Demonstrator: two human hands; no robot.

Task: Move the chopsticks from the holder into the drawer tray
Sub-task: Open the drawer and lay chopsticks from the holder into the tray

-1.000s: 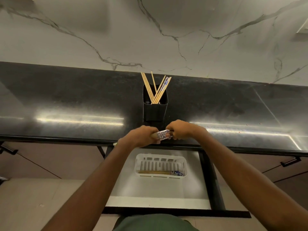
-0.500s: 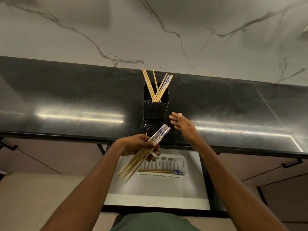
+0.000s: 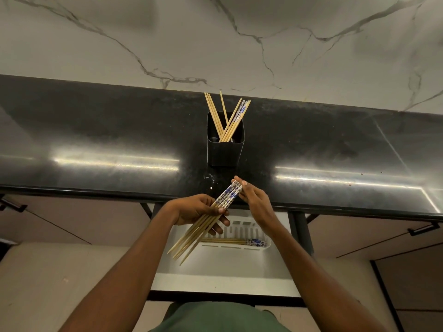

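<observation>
From where I stand, there is no writing to read anywhere. The chopsticks (image 3: 229, 196) in the left hand (image 3: 200, 209) carry a blue-and-white pattern on their thick ends, but it is decoration, not letters or numbers. The black holder (image 3: 225, 152) on the tabletop (image 3: 107, 130) bears no label or brand, and the white tray (image 3: 260, 246) in the drawer shows none either.

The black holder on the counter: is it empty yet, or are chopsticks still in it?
Not empty. Several chopsticks still stand in the black holder, leaning apart and sticking out above its rim.
</observation>
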